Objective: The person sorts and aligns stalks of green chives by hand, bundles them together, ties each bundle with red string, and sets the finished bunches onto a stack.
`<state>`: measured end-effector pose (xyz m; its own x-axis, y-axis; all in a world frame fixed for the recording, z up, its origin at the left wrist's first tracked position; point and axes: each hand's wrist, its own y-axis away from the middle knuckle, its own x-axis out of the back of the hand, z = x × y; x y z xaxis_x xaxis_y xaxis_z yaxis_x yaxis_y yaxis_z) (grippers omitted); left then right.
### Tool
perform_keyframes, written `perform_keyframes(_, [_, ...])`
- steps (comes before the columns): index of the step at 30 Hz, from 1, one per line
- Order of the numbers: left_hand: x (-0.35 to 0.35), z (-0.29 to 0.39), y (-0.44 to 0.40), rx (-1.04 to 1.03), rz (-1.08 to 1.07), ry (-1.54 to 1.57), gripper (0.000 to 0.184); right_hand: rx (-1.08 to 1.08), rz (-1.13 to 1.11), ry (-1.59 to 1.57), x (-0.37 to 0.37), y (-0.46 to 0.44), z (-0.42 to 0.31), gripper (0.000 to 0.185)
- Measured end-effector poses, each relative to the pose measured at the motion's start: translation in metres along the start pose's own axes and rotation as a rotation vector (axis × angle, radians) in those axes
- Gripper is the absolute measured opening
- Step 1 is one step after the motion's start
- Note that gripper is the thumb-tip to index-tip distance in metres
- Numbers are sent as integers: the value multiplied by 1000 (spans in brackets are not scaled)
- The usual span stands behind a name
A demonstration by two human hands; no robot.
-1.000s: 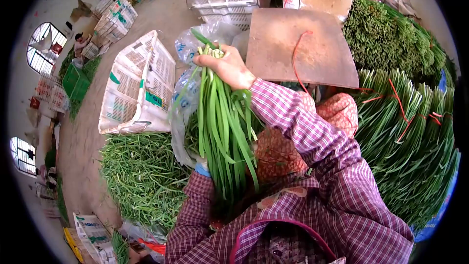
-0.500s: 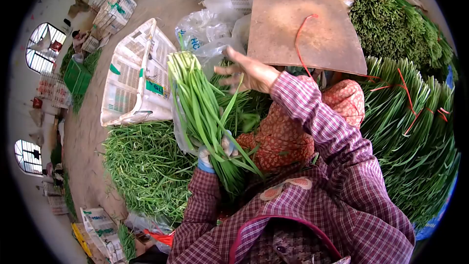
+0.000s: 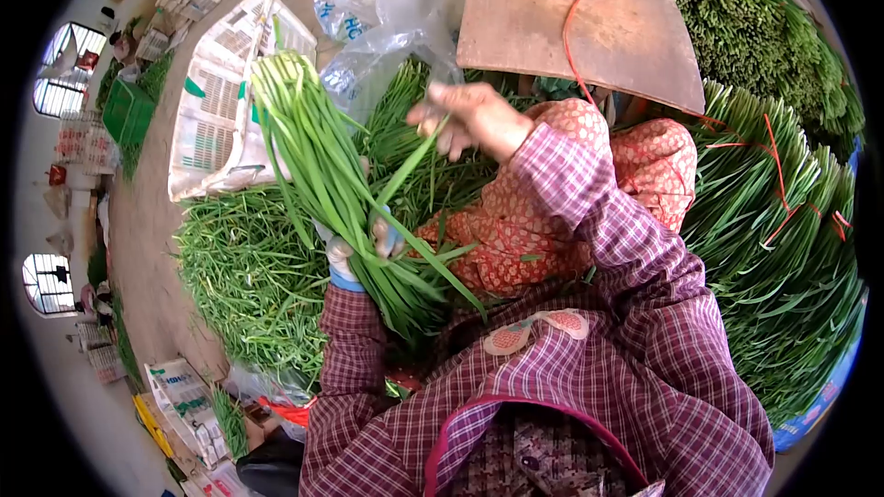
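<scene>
My left hand, in a pale glove with a blue cuff, is wrapped round a thick bunch of green chives. The cut pale ends point up and away, while the leafy ends hang down toward my lap. One loose chive leaf sticks out sideways from the bunch. Its tip meets the curled fingers of my bare right hand, slightly blurred, which appears to pinch it. Below and left of the bunch lies a heap of loose chive leaves.
A white plastic crate stands beyond the heap, beside clear plastic bags. A brown board with a red tie lies ahead of my knees. Stacked chives and other green bundles fill the right side.
My left hand and the bunch have shifted left in view. My right hand's spread fingers have curled in at the stray leaf's tip. The whole view has shifted a little.
</scene>
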<state>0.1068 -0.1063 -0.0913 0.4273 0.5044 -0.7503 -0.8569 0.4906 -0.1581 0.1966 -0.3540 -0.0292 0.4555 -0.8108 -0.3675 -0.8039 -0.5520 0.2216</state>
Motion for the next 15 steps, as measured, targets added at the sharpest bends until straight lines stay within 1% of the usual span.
perform_keyframes(2, [12,9,0,11,-110,21,70,132,212,90,-3,9,-27,44])
perform_keyframes(4, [27,14,14,-58,-32,-33,63,222,433,152,-6,21,-55,42])
perform_keyframes(6, [34,23,24,-105,11,-50,58,398,514,191,12,24,-66,39])
perform_keyframes(8, [46,38,36,-144,36,-66,85,536,533,287,46,22,-68,38])
perform_keyframes(10, [65,50,53,-166,15,-18,48,597,575,342,73,21,-63,37])
perform_keyframes(11, [74,55,64,-189,32,-33,78,536,643,473,82,20,-58,36])
perform_keyframes(12, [66,57,65,-220,36,-21,79,318,680,719,93,20,-51,38])
perform_keyframes(13, [61,58,67,-244,43,16,80,88,603,1096,86,15,-48,39])
perform_keyframes(14, [56,59,67,-269,50,52,82,-38,537,1426,85,7,-29,42])
perform_keyframes(15, [49,61,66,-271,29,68,87,-139,446,1756,84,-1,-11,48])
